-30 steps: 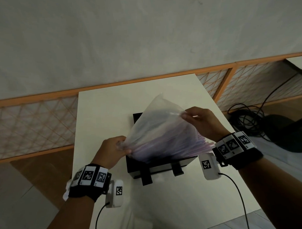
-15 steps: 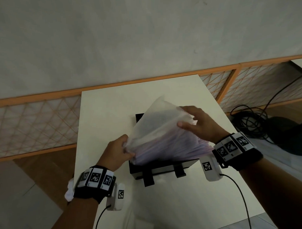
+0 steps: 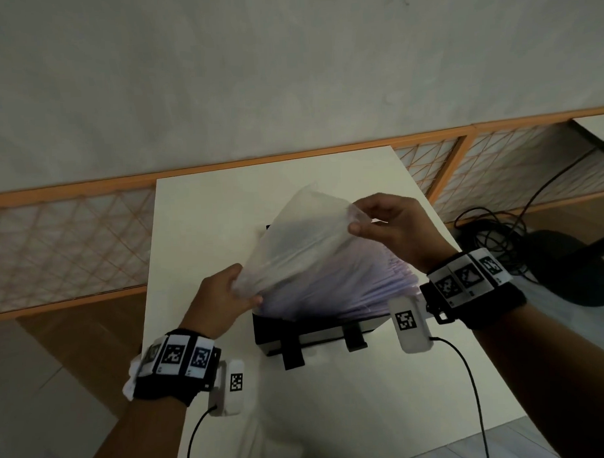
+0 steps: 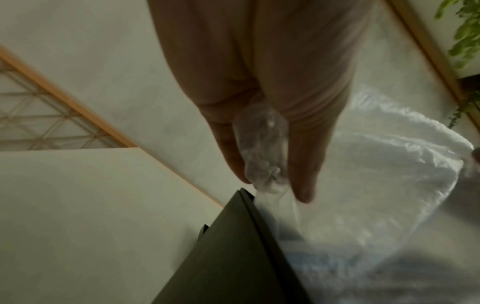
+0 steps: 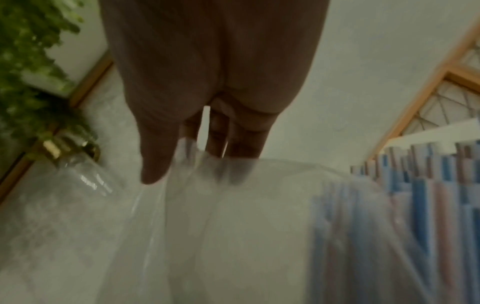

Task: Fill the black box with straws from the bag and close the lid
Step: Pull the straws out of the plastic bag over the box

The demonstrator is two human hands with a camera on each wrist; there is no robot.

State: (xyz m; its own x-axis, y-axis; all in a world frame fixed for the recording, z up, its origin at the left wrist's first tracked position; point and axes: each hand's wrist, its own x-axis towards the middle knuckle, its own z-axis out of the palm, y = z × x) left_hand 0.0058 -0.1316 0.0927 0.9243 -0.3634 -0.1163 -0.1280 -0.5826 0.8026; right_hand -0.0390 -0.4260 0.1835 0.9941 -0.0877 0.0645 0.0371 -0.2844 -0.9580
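A clear plastic bag [image 3: 304, 242] is held tipped over the open black box [image 3: 307, 335] in the middle of the white table [image 3: 204, 211]. A thick bundle of pale straws [image 3: 344, 292] spills from the bag's lower end into the box. My left hand [image 3: 224, 300] pinches the bag's left corner, seen as crumpled film [image 4: 262, 152] between thumb and fingers beside the box's wall [image 4: 233, 257]. My right hand [image 3: 393, 225] pinches the bag's raised upper edge [image 5: 197, 164]; blue and pink striped straws [image 5: 405, 205] show inside the film. The box's inside is hidden by the bag.
Two black latches [image 3: 291, 352] stick out from the box's near side. An orange-framed lattice rail [image 3: 65, 250] runs behind the table under a plain wall. Coiled black cables [image 3: 492, 232] and a dark round base [image 3: 576, 270] lie on the floor at right. A leafy plant [image 5: 31, 67] stands nearby.
My right hand has shifted from resting on the bag's side to pinching its top edge and lifting it. My left hand keeps its hold on the left corner, slightly raised.
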